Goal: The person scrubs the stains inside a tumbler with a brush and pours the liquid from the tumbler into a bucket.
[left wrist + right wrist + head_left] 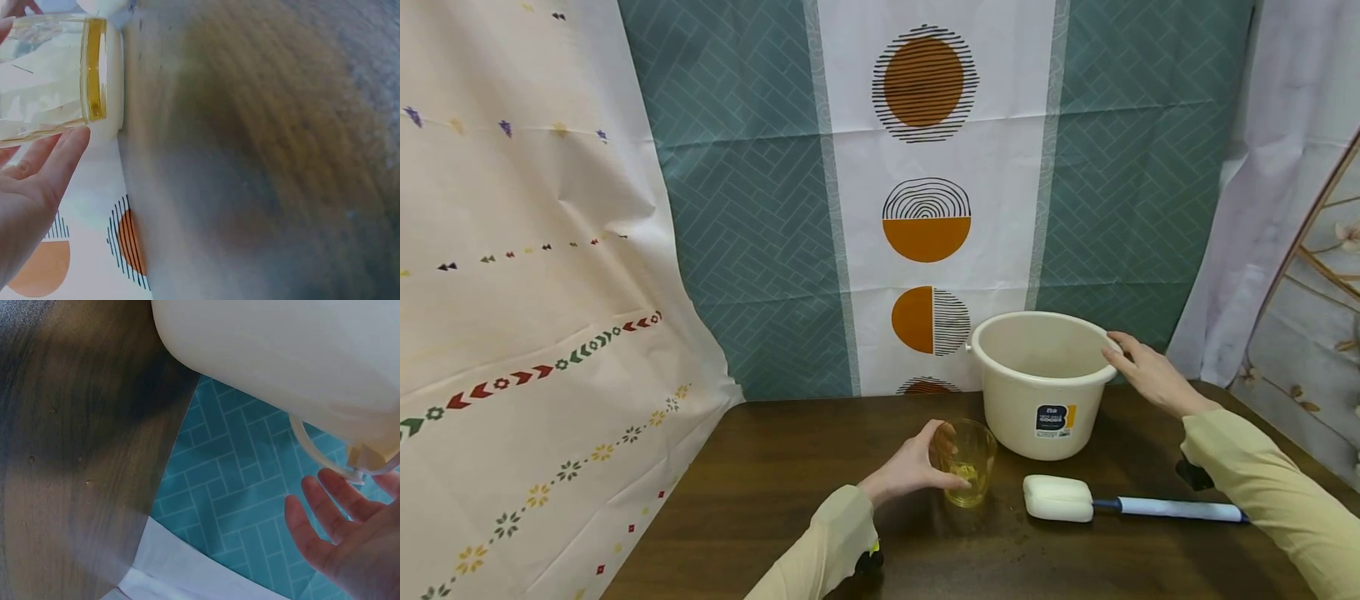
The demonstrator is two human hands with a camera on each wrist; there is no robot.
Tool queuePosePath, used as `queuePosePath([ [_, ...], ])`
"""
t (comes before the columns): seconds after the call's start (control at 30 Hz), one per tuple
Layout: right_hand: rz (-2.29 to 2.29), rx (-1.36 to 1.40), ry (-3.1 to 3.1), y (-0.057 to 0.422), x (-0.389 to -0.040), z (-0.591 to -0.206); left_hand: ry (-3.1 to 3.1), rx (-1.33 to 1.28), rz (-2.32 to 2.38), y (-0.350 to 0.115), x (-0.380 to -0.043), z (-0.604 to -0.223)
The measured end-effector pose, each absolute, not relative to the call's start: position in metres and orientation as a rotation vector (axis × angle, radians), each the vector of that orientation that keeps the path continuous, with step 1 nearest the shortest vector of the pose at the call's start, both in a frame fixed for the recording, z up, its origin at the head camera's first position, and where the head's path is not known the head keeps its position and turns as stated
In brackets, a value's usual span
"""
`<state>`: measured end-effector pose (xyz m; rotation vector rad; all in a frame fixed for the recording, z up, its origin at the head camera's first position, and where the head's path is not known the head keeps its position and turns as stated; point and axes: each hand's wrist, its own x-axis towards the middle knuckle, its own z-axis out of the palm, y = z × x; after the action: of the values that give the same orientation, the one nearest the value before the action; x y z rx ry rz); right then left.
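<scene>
My left hand (910,468) holds a clear yellow-tinted drinking glass (976,454), thumb on the near side and fingers round the back. The left wrist view shows the fingers along the side of the glass (47,75), near its thick amber base. Beyond it stands a cream plastic bucket (1011,417) with a dark label. At the bucket's right rim rests my right hand (1153,379). Seen from the right wrist, its fingers (325,512) are spread and relaxed beside the bucket's handle joint; whether the thumb presses the rim is hidden.
A bottle brush with a white sponge head (1058,498) and a light blue handle (1180,509) lies in front of the bucket, partly behind my right sleeve. Water drops dot the dark wooden table (760,483). Patterned cloths (752,208) hang behind and at both sides.
</scene>
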<state>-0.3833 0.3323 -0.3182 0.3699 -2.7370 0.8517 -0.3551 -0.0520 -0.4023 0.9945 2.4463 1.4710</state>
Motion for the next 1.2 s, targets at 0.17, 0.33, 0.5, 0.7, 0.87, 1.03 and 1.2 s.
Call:
queuePosePath([
  [0.17,0.853,0.371,-2.726,0.333,-0.385,-0.321,2.471,1.004,1.476,-0.052,-0.36,-0.401],
  [0.33,0.87,0.373,-2.719,0.333,-0.384,-0.32,2.469,1.001,1.504,-0.053,-0.361,-0.395],
  [0.5,0.87,0.366,-2.714,0.332,-0.383,-0.32,2.532,0.969,1.49,-0.053,-0.363,-0.387],
  [0.7,0.868,0.363,-2.695,0.333,-0.383,-0.321,2.592,0.962,1.501,-0.051,-0.365,-0.371],
  [0.87,0.881,0.359,-2.681,0.332,-0.383,-0.321,2.605,0.954,1.506,-0.049,-0.368,-0.359],
  [1.03,0.9,0.352,-2.678,0.333,-0.383,-0.322,2.591,0.957,1.527,-0.046,-0.37,-0.347],
  [1.2,0.896,0.356,-2.673,0.333,-0.384,-0.323,2.571,0.97,1.595,-0.04,-0.374,-0.333],
])
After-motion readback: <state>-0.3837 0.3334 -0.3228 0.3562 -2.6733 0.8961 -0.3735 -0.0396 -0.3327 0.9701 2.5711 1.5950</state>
